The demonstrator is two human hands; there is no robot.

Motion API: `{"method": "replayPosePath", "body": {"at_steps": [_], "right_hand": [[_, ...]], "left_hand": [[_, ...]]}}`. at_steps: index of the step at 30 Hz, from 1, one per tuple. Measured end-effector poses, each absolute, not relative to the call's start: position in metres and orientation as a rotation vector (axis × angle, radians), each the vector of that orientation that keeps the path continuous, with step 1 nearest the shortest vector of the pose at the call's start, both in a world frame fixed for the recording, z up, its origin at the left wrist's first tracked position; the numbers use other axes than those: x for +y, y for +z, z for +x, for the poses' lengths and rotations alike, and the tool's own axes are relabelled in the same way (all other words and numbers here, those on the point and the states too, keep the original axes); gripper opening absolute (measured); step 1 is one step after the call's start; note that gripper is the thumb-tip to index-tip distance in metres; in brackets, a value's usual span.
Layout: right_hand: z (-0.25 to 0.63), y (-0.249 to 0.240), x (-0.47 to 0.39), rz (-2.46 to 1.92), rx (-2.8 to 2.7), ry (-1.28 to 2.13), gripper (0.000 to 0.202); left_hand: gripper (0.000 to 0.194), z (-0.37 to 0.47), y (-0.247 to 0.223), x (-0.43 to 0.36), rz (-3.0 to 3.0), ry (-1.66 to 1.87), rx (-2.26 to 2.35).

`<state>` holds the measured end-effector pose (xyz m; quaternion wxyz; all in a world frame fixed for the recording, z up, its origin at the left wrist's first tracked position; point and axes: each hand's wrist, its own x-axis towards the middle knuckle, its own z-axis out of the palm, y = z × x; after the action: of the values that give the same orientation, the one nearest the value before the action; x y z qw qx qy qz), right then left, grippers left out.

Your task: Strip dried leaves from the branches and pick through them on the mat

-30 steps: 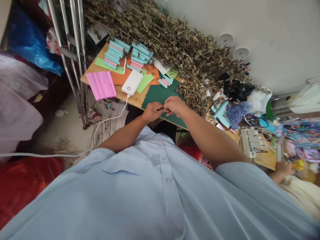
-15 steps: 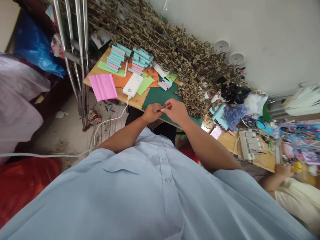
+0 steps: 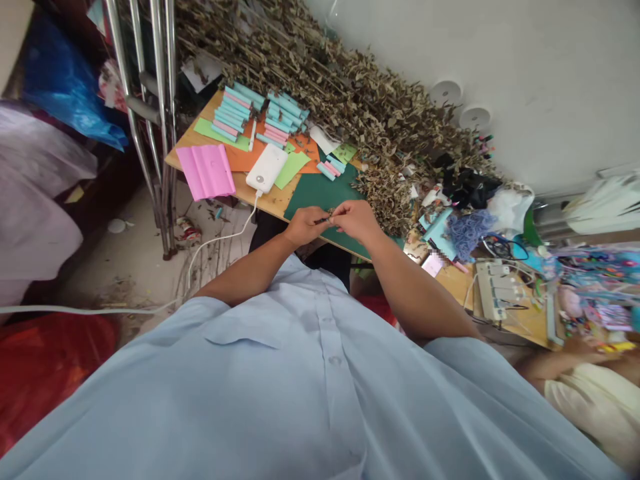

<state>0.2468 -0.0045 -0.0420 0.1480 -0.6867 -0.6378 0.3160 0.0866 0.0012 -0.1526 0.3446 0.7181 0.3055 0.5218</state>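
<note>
My left hand [image 3: 304, 227] is closed in a pinch over the front edge of the green mat [image 3: 315, 192]. From its fingertips sticks a small, thin, dark piece [image 3: 321, 221], which looks like dried plant. My right hand [image 3: 356, 221] meets it from the right, thumb and fingers pinched at the other end of that piece. The fingers hide most of it. Just beyond my right hand lies a loose heap of dried leaves [image 3: 387, 193]. Short blue and pink paper rolls [image 3: 331, 168] rest on the mat's far side.
Dried stalks [image 3: 320, 80] are piled along the wall. More rolls [image 3: 233, 113], a pink folded sheet [image 3: 206, 172] and a corded white power bank [image 3: 267, 167] lie on the table's left. Metal crutches [image 3: 163, 133] stand beside it. At right are a power strip [image 3: 493, 290] and another person's arm [image 3: 545, 363].
My right fingertips have shifted slightly to the right, showing a bit more of the dark piece. My left hand stays nearly still. At far right, the other person's hand has moved.
</note>
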Motion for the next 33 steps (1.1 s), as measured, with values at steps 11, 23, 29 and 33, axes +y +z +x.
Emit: {"method": "replayPosePath", "body": {"at_steps": [11,23,29,33], "right_hand": [[0.245,-0.017,-0.03,-1.553,-2.761,0.285,0.028],[0.254,-0.017,-0.025,-1.601,-2.436,0.408,0.022],[0.265,-0.05,-0.037,-1.449,-2.274,0.457,0.031],[0.264,-0.059,-0.051,-1.45,-2.378,0.312,0.034]], "left_hand": [[0.036,0.087,-0.157,0.001,1.829,1.362,0.772],[0.032,0.087,-0.151,-0.001,1.811,1.362,0.785],[0.025,0.084,-0.151,0.0,1.855,1.325,0.806],[0.017,0.084,-0.15,0.0,1.876,1.292,0.845]]}}
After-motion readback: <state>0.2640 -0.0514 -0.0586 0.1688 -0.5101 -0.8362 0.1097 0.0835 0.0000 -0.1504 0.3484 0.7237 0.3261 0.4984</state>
